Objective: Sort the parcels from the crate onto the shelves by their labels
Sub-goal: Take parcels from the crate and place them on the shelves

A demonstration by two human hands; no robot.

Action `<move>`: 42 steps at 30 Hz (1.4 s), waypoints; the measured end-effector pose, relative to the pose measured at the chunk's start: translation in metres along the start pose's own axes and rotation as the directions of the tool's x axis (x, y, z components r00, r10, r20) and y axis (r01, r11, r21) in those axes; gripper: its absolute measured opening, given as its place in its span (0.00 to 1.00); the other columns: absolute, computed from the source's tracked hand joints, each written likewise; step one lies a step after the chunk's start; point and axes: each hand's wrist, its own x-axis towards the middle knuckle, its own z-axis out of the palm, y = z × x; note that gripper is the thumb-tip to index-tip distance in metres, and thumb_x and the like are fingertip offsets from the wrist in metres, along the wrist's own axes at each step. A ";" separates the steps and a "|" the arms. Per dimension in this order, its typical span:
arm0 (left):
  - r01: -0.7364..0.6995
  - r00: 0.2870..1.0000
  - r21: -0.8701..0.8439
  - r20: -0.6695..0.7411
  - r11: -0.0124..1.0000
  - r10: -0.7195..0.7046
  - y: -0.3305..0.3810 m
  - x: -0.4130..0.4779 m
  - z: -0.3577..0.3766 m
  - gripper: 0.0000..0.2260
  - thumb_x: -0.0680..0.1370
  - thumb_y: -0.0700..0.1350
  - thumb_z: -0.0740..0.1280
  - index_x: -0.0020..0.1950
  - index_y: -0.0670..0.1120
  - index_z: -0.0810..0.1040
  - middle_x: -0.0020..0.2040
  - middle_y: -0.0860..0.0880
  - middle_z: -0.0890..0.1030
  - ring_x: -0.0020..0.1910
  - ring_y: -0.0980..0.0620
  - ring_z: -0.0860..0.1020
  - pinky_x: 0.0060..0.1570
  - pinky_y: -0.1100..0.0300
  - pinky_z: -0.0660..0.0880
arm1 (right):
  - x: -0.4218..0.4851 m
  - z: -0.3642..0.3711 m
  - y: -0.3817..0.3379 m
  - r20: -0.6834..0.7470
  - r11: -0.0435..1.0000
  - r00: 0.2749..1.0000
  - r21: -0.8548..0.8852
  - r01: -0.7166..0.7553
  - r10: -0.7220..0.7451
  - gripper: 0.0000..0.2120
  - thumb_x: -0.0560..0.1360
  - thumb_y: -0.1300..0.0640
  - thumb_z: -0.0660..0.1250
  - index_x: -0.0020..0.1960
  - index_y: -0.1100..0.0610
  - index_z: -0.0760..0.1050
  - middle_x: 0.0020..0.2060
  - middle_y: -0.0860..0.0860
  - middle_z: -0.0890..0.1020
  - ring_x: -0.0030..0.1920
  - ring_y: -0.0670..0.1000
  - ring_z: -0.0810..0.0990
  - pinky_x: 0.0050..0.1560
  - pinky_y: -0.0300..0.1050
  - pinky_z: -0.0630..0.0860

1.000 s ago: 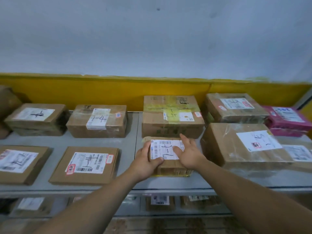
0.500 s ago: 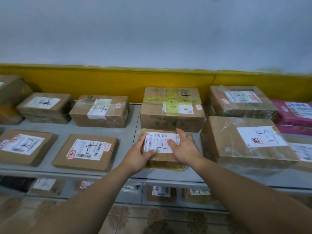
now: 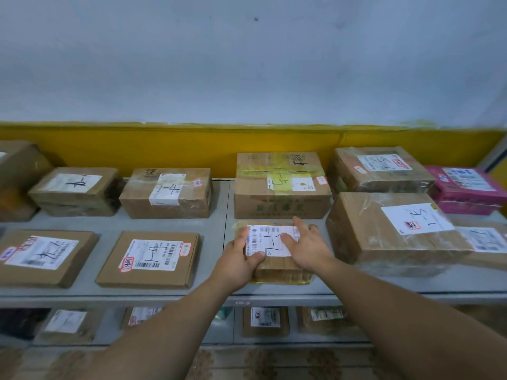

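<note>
A small brown parcel [image 3: 277, 266] with a white handwritten label lies on the grey top shelf [image 3: 216, 223], just in front of a larger taped box [image 3: 279, 196]. My left hand [image 3: 238, 263] grips its left side, thumb curled over the label's near corner. My right hand [image 3: 307, 246] lies over its right side, fingers stretched along the top and far edge. The crate is out of view.
Labelled parcels fill the shelf: two flat boxes [image 3: 149, 259] on the near left, two more behind them, a big plastic-wrapped box [image 3: 392, 231] close on the right, a pink box [image 3: 466, 189] at far right. A lower shelf [image 3: 219, 335] holds more parcels. A yellow wall band runs behind.
The view shifted a little, and the small parcel with both hands on it has stayed at the same spot before the taped box. My right fingers have spread flatter over it.
</note>
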 end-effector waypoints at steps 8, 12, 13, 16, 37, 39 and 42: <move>-0.017 0.991 0.096 0.133 0.995 0.004 0.005 0.009 -0.019 0.34 0.79 0.58 0.62 0.79 0.58 0.46 0.73 0.46 0.66 0.67 0.45 0.71 0.67 0.47 0.69 | -0.008 -0.008 -0.016 -0.033 0.996 0.999 -0.090 -0.014 0.011 0.32 0.81 0.41 0.57 0.80 0.49 0.50 0.77 0.55 0.57 0.73 0.59 0.65 0.69 0.53 0.68; -0.039 0.992 0.169 0.125 0.985 0.017 0.015 0.020 -0.049 0.35 0.79 0.58 0.63 0.80 0.55 0.47 0.78 0.46 0.59 0.73 0.44 0.66 0.70 0.48 0.65 | -0.005 -0.028 -0.032 -0.053 0.990 0.998 -0.136 0.030 -0.037 0.32 0.81 0.42 0.59 0.80 0.51 0.52 0.76 0.55 0.57 0.71 0.60 0.68 0.62 0.52 0.74; -0.043 0.994 0.184 0.103 0.982 0.024 0.019 0.023 -0.057 0.35 0.79 0.58 0.63 0.80 0.55 0.47 0.78 0.46 0.58 0.73 0.44 0.65 0.71 0.49 0.64 | -0.002 -0.037 -0.038 -0.072 0.986 0.995 -0.162 0.050 -0.063 0.32 0.81 0.42 0.59 0.79 0.51 0.53 0.76 0.56 0.59 0.71 0.60 0.67 0.65 0.55 0.72; -0.068 0.997 0.172 0.046 0.983 0.061 0.034 0.034 -0.078 0.32 0.79 0.57 0.64 0.79 0.53 0.54 0.76 0.47 0.65 0.70 0.46 0.69 0.68 0.50 0.68 | 0.013 -0.065 -0.052 -0.114 0.963 0.986 -0.256 0.088 -0.121 0.32 0.81 0.41 0.58 0.79 0.53 0.54 0.76 0.57 0.60 0.75 0.60 0.61 0.72 0.58 0.64; 0.234 0.964 0.075 -0.143 0.969 -0.222 0.085 0.140 -0.052 0.31 0.80 0.56 0.62 0.79 0.55 0.51 0.77 0.45 0.56 0.71 0.41 0.65 0.67 0.47 0.66 | 0.176 -0.092 -0.030 0.082 0.930 0.997 -0.367 0.020 0.010 0.39 0.78 0.33 0.55 0.81 0.49 0.46 0.79 0.57 0.41 0.77 0.68 0.48 0.73 0.63 0.59; 0.253 0.955 0.055 -0.177 0.966 -0.240 0.081 0.140 -0.048 0.31 0.80 0.56 0.63 0.79 0.55 0.52 0.76 0.44 0.57 0.71 0.40 0.66 0.67 0.48 0.65 | 0.179 -0.088 -0.031 0.089 0.922 0.996 -0.386 0.028 0.007 0.39 0.78 0.32 0.54 0.81 0.48 0.45 0.79 0.56 0.40 0.77 0.68 0.47 0.72 0.63 0.60; 0.265 0.947 0.038 -0.198 0.964 -0.253 0.073 0.135 -0.046 0.30 0.80 0.55 0.63 0.79 0.55 0.53 0.75 0.43 0.57 0.70 0.41 0.66 0.67 0.50 0.65 | 0.177 -0.085 -0.033 0.110 0.910 0.994 -0.413 0.043 0.003 0.39 0.79 0.32 0.52 0.81 0.48 0.42 0.79 0.56 0.39 0.77 0.68 0.45 0.71 0.64 0.61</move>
